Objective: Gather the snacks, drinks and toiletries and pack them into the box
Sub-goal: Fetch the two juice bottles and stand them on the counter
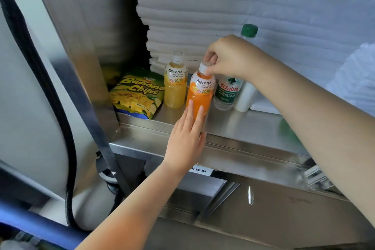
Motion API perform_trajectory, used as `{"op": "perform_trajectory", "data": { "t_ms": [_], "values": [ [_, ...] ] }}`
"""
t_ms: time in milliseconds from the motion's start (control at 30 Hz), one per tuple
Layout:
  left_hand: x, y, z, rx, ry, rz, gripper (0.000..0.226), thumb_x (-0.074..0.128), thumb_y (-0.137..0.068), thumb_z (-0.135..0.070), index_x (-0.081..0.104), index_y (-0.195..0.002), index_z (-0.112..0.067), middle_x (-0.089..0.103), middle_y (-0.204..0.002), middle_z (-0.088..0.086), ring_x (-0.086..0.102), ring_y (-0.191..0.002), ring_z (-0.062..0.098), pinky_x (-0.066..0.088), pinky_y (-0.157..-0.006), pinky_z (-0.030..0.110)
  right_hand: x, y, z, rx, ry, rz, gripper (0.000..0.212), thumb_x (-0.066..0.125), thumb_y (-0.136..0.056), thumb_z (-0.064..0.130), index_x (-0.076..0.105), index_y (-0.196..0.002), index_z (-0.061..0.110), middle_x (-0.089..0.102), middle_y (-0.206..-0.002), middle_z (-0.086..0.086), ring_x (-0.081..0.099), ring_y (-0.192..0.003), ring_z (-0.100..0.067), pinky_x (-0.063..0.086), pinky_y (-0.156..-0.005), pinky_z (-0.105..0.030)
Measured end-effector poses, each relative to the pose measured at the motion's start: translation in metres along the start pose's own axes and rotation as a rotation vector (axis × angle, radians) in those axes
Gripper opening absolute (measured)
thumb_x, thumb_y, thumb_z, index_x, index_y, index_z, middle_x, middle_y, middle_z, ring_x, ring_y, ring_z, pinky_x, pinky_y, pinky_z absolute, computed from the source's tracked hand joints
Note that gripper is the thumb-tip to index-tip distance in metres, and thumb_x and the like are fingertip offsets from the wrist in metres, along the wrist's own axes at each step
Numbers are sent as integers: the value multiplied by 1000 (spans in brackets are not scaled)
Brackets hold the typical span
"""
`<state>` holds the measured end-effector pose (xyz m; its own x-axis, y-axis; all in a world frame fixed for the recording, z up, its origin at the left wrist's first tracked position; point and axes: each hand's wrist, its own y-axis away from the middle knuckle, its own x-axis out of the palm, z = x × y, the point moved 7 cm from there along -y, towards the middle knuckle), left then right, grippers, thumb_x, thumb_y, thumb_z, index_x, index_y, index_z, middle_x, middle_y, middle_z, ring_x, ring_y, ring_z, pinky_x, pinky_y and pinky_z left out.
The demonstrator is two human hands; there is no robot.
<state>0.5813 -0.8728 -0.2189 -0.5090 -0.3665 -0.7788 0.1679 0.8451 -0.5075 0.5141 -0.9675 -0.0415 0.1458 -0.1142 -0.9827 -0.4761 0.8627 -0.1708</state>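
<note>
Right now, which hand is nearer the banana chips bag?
Left. The left hand rests low on the orange bottle, just right of the banana chips bag; the right hand pinches that bottle's cap, higher and farther right.

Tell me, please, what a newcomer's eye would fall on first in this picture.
The bright orange juice bottle at the middle of the steel shelf draws the eye: the right hand pinches its cap while the left hand lays straight fingers against its lower body. Left of it stand a yellow juice bottle and a Banana Chips bag; a green-capped water bottle stands to its right.
</note>
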Motion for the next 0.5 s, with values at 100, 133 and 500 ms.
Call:
{"op": "perform_trajectory", "data": {
  "t_ms": [100,133,500],
  "values": [
    [16,3,9,-5,-118,116,71,46,-96,-34,8,-148,-4,0,-155,16,9,-144,28,14,-115,35,3,-9,3,-5,27,-7,28,72,-79,27,68,-103,15,69,-98,-2,61,-86,-16,38,-64,-23],
    [18,2,11,-3,-146,124,70,40,-98,-38,6,-148,-5,-2,-155,15,5,-144,26,6,-115,32,3,-12,2,0,38,-7,28,73,-79,27,68,-104,14,69,-99,-2,61,-87,-16,38,-66,-24],
    [23,-2,15,-17,-243,192,71,28,-98,-47,2,-149,-6,-5,-156,15,-1,-144,24,-2,-115,32,9,-11,5,26,60,-51,42,71,-81,25,60,-118,10,61,-119,-9,58,-102,-23,42,-80,-28]
  ]
}}
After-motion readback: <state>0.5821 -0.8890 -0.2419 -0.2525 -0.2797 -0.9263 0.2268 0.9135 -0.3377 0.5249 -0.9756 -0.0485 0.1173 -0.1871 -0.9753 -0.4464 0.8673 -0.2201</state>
